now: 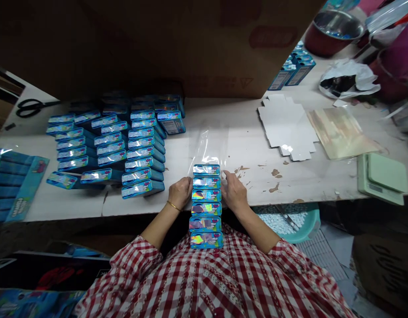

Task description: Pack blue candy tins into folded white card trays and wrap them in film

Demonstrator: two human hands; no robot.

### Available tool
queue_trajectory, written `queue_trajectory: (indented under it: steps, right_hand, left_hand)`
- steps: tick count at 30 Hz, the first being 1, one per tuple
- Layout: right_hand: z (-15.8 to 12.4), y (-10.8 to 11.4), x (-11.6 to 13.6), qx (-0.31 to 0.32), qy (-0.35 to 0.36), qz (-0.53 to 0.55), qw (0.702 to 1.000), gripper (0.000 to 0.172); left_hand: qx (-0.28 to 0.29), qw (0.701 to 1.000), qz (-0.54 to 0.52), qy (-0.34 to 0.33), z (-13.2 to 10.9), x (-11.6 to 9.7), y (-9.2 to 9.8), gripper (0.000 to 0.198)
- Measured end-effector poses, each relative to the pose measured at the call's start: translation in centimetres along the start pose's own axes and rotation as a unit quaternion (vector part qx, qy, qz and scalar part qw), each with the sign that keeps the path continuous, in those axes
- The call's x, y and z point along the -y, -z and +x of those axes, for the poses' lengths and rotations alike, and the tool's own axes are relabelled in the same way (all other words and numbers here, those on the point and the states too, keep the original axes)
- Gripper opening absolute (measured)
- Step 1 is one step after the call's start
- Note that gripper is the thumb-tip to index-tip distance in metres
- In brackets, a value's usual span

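Around one row of six blue boxes are two hands, one left hand and one right hand, with one pair of scissors to its left, one large carton beyond it, and one scale, one turquoise basin and one pot to its right.

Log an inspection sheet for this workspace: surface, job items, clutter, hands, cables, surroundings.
Surface: white table, brown worn patches near the front edge.
Job items: row of six blue tins between the hands; clear film beyond it; grouped blue tins to the left.
Clutter: black scissors far left; flat white carton and pale green scale to the right.
Hands: left hand and right hand flank the row; exact grip unclear.
Cables: nothing seen.
Surroundings: large cardboard box behind; teal basin holding white pellets, below the front edge.
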State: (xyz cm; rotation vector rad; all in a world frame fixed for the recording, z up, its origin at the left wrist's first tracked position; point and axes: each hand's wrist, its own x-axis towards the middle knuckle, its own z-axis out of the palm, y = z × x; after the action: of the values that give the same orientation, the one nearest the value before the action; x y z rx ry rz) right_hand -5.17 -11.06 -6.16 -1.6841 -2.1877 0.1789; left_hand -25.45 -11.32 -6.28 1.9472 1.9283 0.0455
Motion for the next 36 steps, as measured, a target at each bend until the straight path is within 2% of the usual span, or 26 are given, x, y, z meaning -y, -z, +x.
queue_trajectory:
  steps: [9, 12, 16, 21, 28, 31, 34, 36]
  right_hand:
    - [0.1, -0.7, 0.4, 0.001, -0.069, -0.078, 0.995, 0.020]
    - [-0.1, -0.6, 0.2, -0.008, -0.016, -0.106, 0.994, 0.030]
    - [-1.2, -0.3, 0.1, -0.032, 0.087, -0.105, 0.990, 0.030]
    - [-2.9, 0.9, 0.2, -0.034, 0.113, -0.105, 0.987, 0.027]
    - [-4.9, 2.6, 1.3, -0.032, 0.146, -0.076, 0.986, 0.028]
    - [-4.7, 2.5, 1.5, -0.059, 0.134, -0.086, 0.985, 0.028]
    - [-4.1, 2.0, 1.4, -0.110, 0.122, -0.105, 0.981, 0.018]
    - [-3.6, 1.7, 1.1, -0.138, 0.146, -0.107, 0.974, 0.015]
  left_hand:
    - [0.008, 0.999, 0.030, -0.010, -0.1, -0.4, 0.4, 0.029]
    - [0.003, 0.999, 0.044, -0.025, -0.5, -0.2, 0.2, 0.029]
    - [-0.012, 0.996, 0.056, -0.066, -2.1, 0.4, -0.7, 0.030]
    - [-0.057, 0.992, 0.017, -0.109, -4.7, 1.0, -1.8, 0.028]
    - [-0.092, 0.986, -0.010, -0.140, -7.6, 1.1, -2.0, 0.029]
    - [-0.134, 0.984, -0.033, -0.117, -7.5, 0.9, -2.0, 0.027]
    - [-0.223, 0.971, -0.057, -0.069, -6.3, 0.7, -1.9, 0.024]
    - [-0.275, 0.957, -0.066, -0.067, -5.4, 0.7, -1.7, 0.022]
